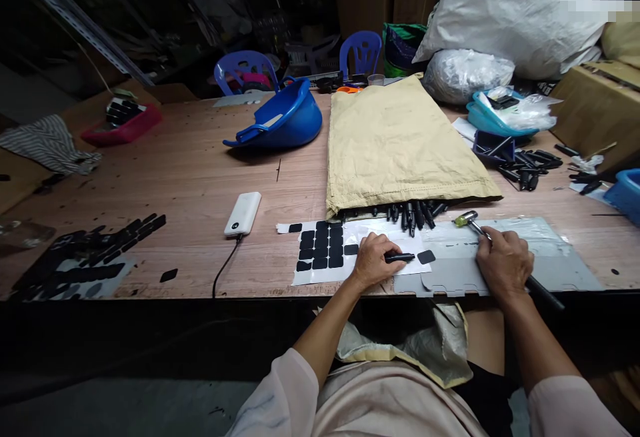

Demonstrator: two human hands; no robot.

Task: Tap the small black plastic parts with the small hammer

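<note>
My left hand (pixel 374 258) is closed around a short black tube-like piece (pixel 403 258), held flat over a white sheet. In my right hand (pixel 505 260) is a hammer (pixel 466 218), its metal head pointing away and its black handle running back past my wrist. Rows of black rounded-square stickers (pixel 321 245) lie on white backing paper (pixel 313 278) left of my left hand. A single black sticker (pixel 426 257) sits just right of the tube. Under the right hand is a grey board (pixel 565 260). Several similar black tubes (pixel 413 214) stick out from beneath a tan sack (pixel 400 147).
A white power bank (pixel 243 214) with a cable lies left of the stickers. Further off are a blue scoop-like basin (pixel 290 117), a red tray (pixel 123 127) and a light-blue bowl (pixel 503 117). More black pieces (pixel 530 167) lie at right; a dark pile (pixel 75 254) is at left.
</note>
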